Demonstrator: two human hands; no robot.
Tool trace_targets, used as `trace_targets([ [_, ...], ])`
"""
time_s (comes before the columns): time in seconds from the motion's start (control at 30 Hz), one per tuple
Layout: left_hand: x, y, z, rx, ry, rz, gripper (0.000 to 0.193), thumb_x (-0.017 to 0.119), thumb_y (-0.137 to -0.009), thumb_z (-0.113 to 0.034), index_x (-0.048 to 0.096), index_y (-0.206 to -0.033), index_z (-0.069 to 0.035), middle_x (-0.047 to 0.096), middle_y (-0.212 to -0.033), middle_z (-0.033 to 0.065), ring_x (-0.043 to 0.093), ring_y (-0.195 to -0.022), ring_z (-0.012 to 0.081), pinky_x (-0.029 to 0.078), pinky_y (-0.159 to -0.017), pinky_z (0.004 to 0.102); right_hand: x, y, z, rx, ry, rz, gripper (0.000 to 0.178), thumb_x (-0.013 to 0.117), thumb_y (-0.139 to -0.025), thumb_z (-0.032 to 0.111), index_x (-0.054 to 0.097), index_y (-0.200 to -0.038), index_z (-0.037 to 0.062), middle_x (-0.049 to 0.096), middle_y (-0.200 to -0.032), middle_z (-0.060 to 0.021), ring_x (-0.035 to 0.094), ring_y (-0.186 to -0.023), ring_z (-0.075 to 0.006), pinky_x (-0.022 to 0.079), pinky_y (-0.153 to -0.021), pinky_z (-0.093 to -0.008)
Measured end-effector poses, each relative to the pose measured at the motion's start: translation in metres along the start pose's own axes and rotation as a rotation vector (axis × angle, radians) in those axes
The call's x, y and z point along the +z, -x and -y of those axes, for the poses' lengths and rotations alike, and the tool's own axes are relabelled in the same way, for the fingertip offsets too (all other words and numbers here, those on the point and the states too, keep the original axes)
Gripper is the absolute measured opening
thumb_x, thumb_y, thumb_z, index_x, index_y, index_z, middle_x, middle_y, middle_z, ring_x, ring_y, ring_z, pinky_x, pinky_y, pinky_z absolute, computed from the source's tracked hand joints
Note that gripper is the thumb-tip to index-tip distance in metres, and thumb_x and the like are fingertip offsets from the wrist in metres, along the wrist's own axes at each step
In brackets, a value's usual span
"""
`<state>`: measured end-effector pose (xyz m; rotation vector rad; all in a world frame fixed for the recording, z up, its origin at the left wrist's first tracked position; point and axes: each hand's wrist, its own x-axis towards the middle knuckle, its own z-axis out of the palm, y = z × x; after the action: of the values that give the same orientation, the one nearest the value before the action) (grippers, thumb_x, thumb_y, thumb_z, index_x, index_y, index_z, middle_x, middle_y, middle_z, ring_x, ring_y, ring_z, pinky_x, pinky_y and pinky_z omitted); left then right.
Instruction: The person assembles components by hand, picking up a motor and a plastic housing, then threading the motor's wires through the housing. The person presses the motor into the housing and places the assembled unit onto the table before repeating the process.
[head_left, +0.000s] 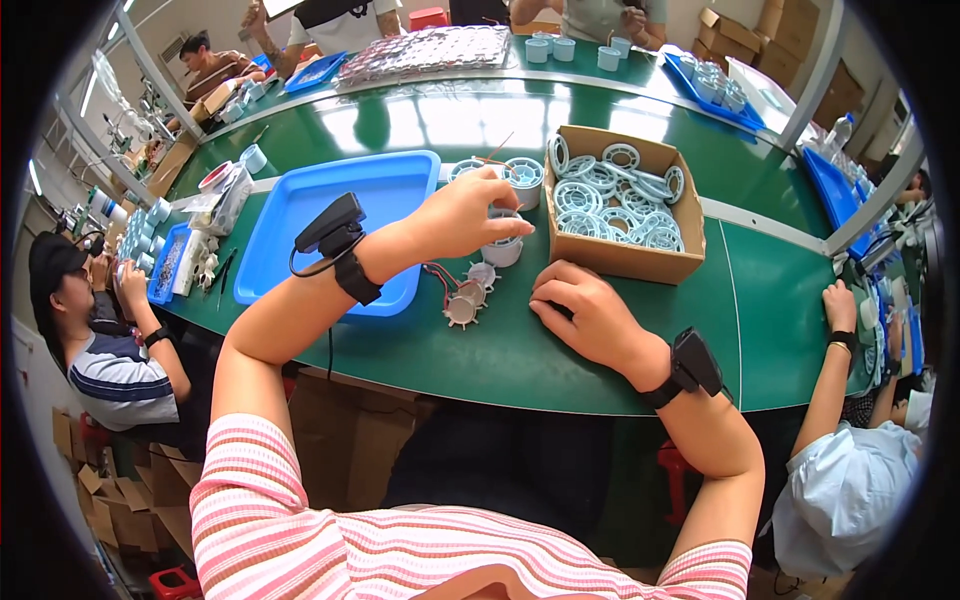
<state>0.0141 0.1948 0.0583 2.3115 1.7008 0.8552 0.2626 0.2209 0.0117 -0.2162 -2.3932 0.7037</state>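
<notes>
In the head view, my left hand bends over a pale-blue, round-walled cup, thumb and fingers at its top; I cannot tell whether they grip it. The cup stands upright on the smooth green table, long axis vertical, beside spoked cups. My right hand lies there, thumb and fingers apart, near a cardboard box of ring-shaped pieces.
</notes>
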Motion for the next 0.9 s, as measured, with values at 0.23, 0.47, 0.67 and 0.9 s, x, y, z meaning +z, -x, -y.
trace_targets([
  [0.23, -0.004, -0.009, 0.002, -0.37, 0.471, 0.17, 0.025, 0.075, -0.095, -0.025, 0.069, -0.094, -0.001, 0.064, -0.074, -0.0002, 0.059, -0.07, 0.0083, 0.047, -0.063, 0.0262, -0.009, -0.003, 0.012, -0.02, 0.012, -0.026, 0.007, 0.072, -0.088, 0.002, 0.068, -0.093, 0.0007, 0.066, -0.095, -0.0111, 0.066, -0.087, -0.0301, 0.054, -0.078, -0.0373],
  [0.47, -0.015, 0.031, -0.044, -0.293, 0.525, -0.096, 0.017, 0.069, -0.099, -0.016, 0.065, -0.092, -0.001, 0.064, -0.077, -0.001, 0.06, -0.069, 0.0047, 0.048, -0.061, 0.0212, -0.022, 0.01, 0.058, 0.113, 0.048, -0.23, 0.027, 0.076, -0.085, 0.003, 0.065, -0.11, 0.0019, 0.067, -0.105, -0.0117, 0.065, -0.102, -0.03, 0.053, -0.084, -0.0376],
  [0.67, -0.015, 0.072, -0.113, -0.463, 0.898, -0.116, 0.012, 0.068, -0.099, -0.01, 0.063, -0.093, -0.001, 0.061, -0.078, -0.002, 0.061, -0.072, 0.0038, 0.052, -0.064, 0.0208, 0.014, 0.015, 0.106, 0.261, 0.069, -0.48, 0.067, 0.087, -0.075, 0.009, 0.053, -0.132, 0.0032, 0.065, -0.117, -0.0108, 0.057, -0.12, -0.0304, 0.051, -0.094, -0.0411],
  [0.9, 0.034, 0.102, -0.116, -0.225, 0.644, -0.267, 0.015, 0.07, -0.098, -0.009, 0.06, -0.09, -0.002, 0.055, -0.075, -0.0043, 0.051, -0.066, 0.0012, 0.041, -0.055, 0.0197, 0.021, 0.048, 0.093, 0.401, -0.085, -0.22, 0.073, 0.092, -0.068, 0.01, 0.054, -0.13, 0.0053, 0.065, -0.117, -0.0108, 0.061, -0.113, -0.0302, 0.052, -0.096, -0.0386],
])
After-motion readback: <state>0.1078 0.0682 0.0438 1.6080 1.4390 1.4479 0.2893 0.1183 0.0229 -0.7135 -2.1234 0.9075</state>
